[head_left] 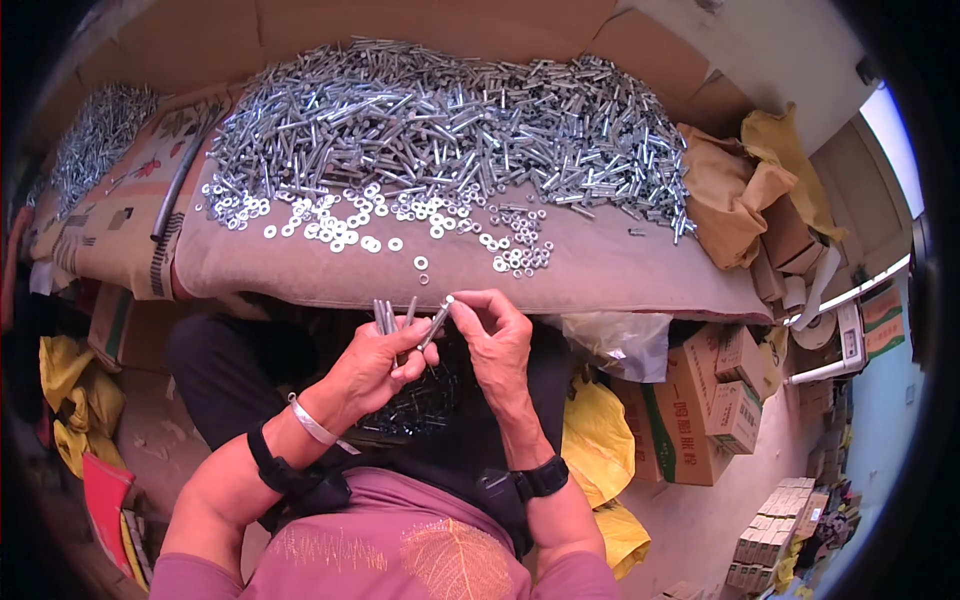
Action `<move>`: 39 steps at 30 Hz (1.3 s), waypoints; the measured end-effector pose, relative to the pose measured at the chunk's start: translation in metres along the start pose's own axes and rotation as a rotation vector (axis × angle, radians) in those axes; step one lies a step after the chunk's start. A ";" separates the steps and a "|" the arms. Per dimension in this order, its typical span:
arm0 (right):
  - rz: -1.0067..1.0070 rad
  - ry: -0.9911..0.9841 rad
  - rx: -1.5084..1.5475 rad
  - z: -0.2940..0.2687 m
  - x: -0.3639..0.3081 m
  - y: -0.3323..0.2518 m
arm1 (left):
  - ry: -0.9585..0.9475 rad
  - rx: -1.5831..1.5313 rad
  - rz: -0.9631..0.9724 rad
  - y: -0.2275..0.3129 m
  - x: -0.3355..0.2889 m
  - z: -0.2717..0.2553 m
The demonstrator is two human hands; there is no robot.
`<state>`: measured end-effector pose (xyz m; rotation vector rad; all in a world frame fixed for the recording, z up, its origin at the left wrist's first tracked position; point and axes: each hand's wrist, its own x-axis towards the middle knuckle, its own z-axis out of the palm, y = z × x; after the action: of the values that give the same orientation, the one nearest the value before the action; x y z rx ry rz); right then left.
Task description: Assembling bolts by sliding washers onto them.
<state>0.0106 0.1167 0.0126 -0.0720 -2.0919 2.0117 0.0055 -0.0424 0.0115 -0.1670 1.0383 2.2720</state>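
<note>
My left hand (378,362) is closed around several silver metal bolts (384,318) that stick up between its fingers. One bolt (436,322) slants up to the right toward my other hand. At its upper end, my right hand (492,335) has thumb and forefinger pinched together; any small part under the fingertips is hidden. Beyond my hands, flat washers (345,237) and small nuts (515,258) lie loose on a padded mauve surface (330,272). Behind them rises a big heap of metal bolts (430,130). Below my hands, more metal pieces (415,405) lie in my lap.
Another bolt heap (100,140) lies at the far left, near a dark metal tube (185,175). A clear plastic bag (620,340) hangs at the front edge. Cardboard boxes (690,410) and yellow sacks (597,440) stand at the right, with a red object (105,500) at lower left.
</note>
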 end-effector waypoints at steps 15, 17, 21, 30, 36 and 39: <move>0.202 -0.201 0.062 -0.014 0.006 0.004 | 0.167 0.828 0.493 -0.014 -0.008 0.003; 0.194 -0.185 -0.003 -0.007 0.009 0.007 | 0.150 0.818 0.548 -0.018 -0.007 0.001; 0.193 -0.101 0.035 0.007 0.013 0.010 | 0.228 0.724 0.512 -0.017 -0.005 0.004; 0.181 -0.150 0.135 0.003 0.007 0.009 | 0.239 0.601 0.457 -0.013 -0.002 -0.005; 0.117 -0.065 -0.140 0.009 0.014 0.005 | 0.233 0.812 0.583 -0.007 -0.007 0.005; 0.171 -0.064 0.129 0.014 0.021 0.014 | 0.127 0.906 0.812 -0.021 0.007 0.007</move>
<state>-0.0146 0.1081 0.0011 -0.1719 -2.0503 2.2723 0.0134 -0.0242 0.0003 0.5919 2.4048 2.1480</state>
